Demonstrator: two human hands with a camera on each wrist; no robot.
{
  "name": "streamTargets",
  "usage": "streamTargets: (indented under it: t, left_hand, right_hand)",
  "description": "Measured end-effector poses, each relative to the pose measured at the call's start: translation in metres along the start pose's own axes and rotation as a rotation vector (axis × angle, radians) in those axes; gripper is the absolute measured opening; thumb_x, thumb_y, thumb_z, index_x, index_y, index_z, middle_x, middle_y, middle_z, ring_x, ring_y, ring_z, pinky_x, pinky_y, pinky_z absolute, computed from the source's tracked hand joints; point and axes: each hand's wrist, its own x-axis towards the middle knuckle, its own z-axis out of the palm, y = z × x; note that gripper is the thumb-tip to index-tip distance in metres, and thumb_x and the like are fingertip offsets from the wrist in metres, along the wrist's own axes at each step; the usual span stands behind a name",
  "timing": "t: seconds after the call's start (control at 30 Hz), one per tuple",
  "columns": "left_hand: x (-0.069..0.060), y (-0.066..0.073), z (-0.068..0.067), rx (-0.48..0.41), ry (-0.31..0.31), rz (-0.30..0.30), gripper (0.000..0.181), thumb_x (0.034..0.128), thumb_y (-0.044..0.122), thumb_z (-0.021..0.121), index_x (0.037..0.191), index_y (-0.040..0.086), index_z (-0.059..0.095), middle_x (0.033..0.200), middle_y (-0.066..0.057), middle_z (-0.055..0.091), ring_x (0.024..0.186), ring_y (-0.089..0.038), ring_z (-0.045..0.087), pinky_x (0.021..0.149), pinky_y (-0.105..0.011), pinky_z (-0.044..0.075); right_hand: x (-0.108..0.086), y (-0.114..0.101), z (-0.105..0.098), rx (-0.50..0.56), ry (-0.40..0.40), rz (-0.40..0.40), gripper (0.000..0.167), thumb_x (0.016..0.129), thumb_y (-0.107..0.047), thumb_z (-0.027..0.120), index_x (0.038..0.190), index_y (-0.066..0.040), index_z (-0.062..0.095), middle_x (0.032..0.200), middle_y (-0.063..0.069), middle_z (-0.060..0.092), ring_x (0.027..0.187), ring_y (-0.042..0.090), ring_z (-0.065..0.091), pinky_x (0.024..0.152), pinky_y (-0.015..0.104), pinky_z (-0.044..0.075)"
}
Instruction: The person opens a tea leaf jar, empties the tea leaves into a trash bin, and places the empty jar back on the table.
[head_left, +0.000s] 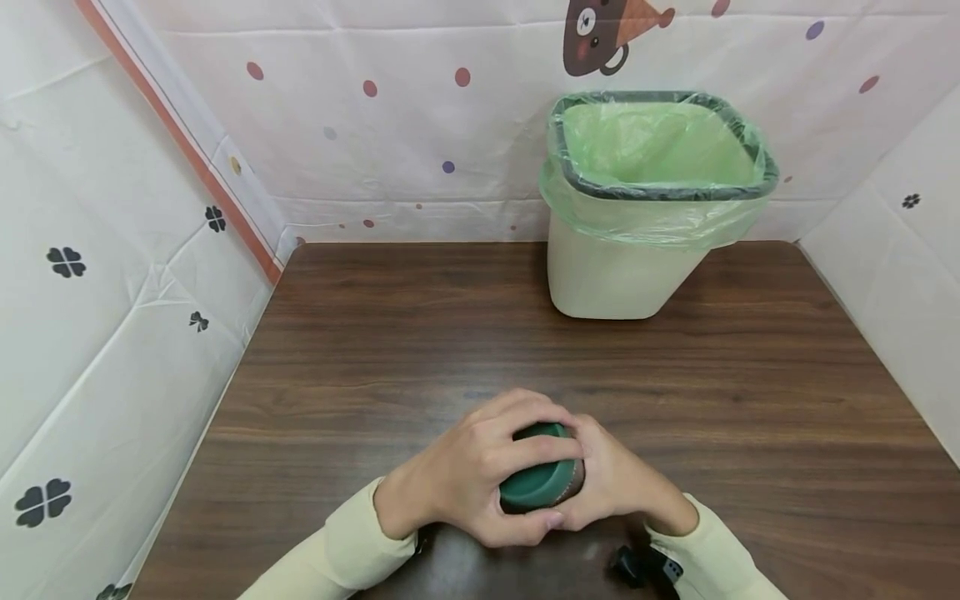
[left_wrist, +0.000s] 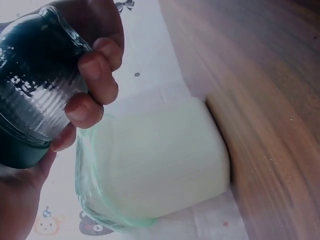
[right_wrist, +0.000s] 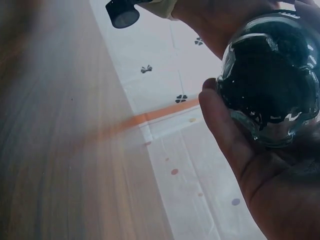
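Readable text: none in any view. Green-lidded container (head_left: 528, 490), lower centre of head frame: no wording, brand or number legible. Bin (head_left: 600, 279), upper right: same. Patterned sheet (head_left: 97, 350), left: no lettering legible.

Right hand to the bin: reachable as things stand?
Probably, with a stretch: nothing visible stands between the right hand and the bin. Its grip on the green container, shared with the left hand, would likely need releasing.

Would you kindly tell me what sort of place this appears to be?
Probably a makeshift work booth indoors: a wood-grain table is enclosed on three sides by creased, printed sheets, and a bag-lined bin stands on it.
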Motion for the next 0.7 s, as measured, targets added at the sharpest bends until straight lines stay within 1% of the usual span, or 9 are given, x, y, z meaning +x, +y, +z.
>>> streamTargets:
  t: [0.03,0.13,0.23,0.27,0.33,0.43,0.53,0.63,0.7]
  left_hand:
    - [0.0011,0.0003,-0.0003,-0.009,-0.004,0.013,0.044,0.0871,0.040,0.063,0.117,0.009,0.070,0.123,-0.012,0.061,0.117,-0.022,0.058,0.103,-0.032,0.045]
    - [0.0053,0.0012,-0.0022,-0.048,-0.017,0.055,0.044,0.0844,0.038,0.065,0.117,0.008,0.071,0.124,-0.013,0.061,0.119,-0.023,0.058,0.105,-0.033,0.043]
    - [0.0085,0.0017,-0.0038,-0.087,-0.028,0.089,0.048,0.0811,0.037,0.067,0.118,0.007,0.071,0.125,-0.014,0.062,0.121,-0.023,0.058,0.106,-0.032,0.043]
    - [0.0090,0.0018,-0.0042,-0.095,-0.029,0.097,0.048,0.0806,0.037,0.067,0.118,0.006,0.070,0.125,-0.014,0.062,0.121,-0.022,0.058,0.106,-0.031,0.043]
    - [0.0091,0.0017,-0.0040,-0.102,-0.026,0.104,0.048,0.0813,0.037,0.066,0.118,0.006,0.070,0.124,-0.014,0.062,0.120,-0.021,0.059,0.105,-0.029,0.044]
    - [0.0087,0.0012,-0.0017,-0.092,0.001,0.107,0.045,0.0825,0.035,0.064,0.116,0.006,0.071,0.120,-0.013,0.064,0.114,-0.019,0.061,0.102,-0.028,0.045]
    - [0.0081,0.0008,0.0009,-0.074,0.032,0.097,0.042,0.0815,0.033,0.063,0.112,0.006,0.071,0.116,-0.012,0.064,0.110,-0.018,0.062,0.099,-0.027,0.047]
    - [0.0068,0.0005,0.0029,-0.074,0.054,0.071,0.039,0.0802,0.032,0.064,0.109,0.007,0.071,0.113,-0.011,0.064,0.107,-0.017,0.062,0.096,-0.025,0.048]
    - [0.0055,0.0004,0.0038,-0.077,0.061,0.047,0.036,0.0813,0.032,0.064,0.108,0.008,0.071,0.113,-0.010,0.064,0.105,-0.017,0.062,0.095,-0.024,0.049]
  right_hand:
    - [0.0007,0.0001,0.0001,0.008,-0.013,-0.017,0.052,0.077,-0.023,0.085,0.122,-0.015,0.060,0.105,0.001,0.066,0.085,0.017,0.066,0.072,0.035,0.058]
    - [0.0023,0.0006,-0.0007,-0.021,-0.046,-0.085,0.052,0.082,-0.035,0.080,0.124,-0.013,0.057,0.108,0.001,0.064,0.087,0.016,0.064,0.071,0.032,0.057]
    - [0.0030,0.0026,-0.0018,-0.004,-0.097,-0.157,0.056,0.087,-0.042,0.073,0.126,-0.008,0.052,0.110,0.005,0.061,0.090,0.016,0.062,0.074,0.031,0.056]
    - [0.0030,0.0033,-0.0023,0.000,-0.112,-0.176,0.057,0.088,-0.043,0.071,0.126,-0.006,0.051,0.111,0.006,0.060,0.091,0.016,0.062,0.075,0.031,0.055]
    - [0.0032,0.0041,-0.0026,0.053,-0.151,-0.192,0.057,0.090,-0.041,0.069,0.127,-0.003,0.048,0.111,0.009,0.060,0.092,0.018,0.062,0.076,0.031,0.055]
    - [0.0049,0.0039,-0.0022,0.091,-0.181,-0.196,0.054,0.089,-0.037,0.068,0.126,-0.002,0.048,0.110,0.009,0.060,0.091,0.017,0.063,0.076,0.032,0.056]
    - [0.0070,0.0042,-0.0008,0.112,-0.184,-0.183,0.050,0.088,-0.034,0.069,0.123,-0.003,0.050,0.106,0.009,0.062,0.087,0.016,0.064,0.072,0.032,0.057]
    - [0.0084,0.0041,0.0004,0.122,-0.177,-0.164,0.047,0.088,-0.033,0.069,0.120,-0.003,0.053,0.103,0.008,0.063,0.085,0.015,0.065,0.070,0.032,0.057]
    - [0.0083,0.0036,0.0007,0.123,-0.168,-0.144,0.044,0.087,-0.030,0.070,0.119,-0.004,0.055,0.102,0.008,0.064,0.083,0.015,0.065,0.068,0.033,0.058]
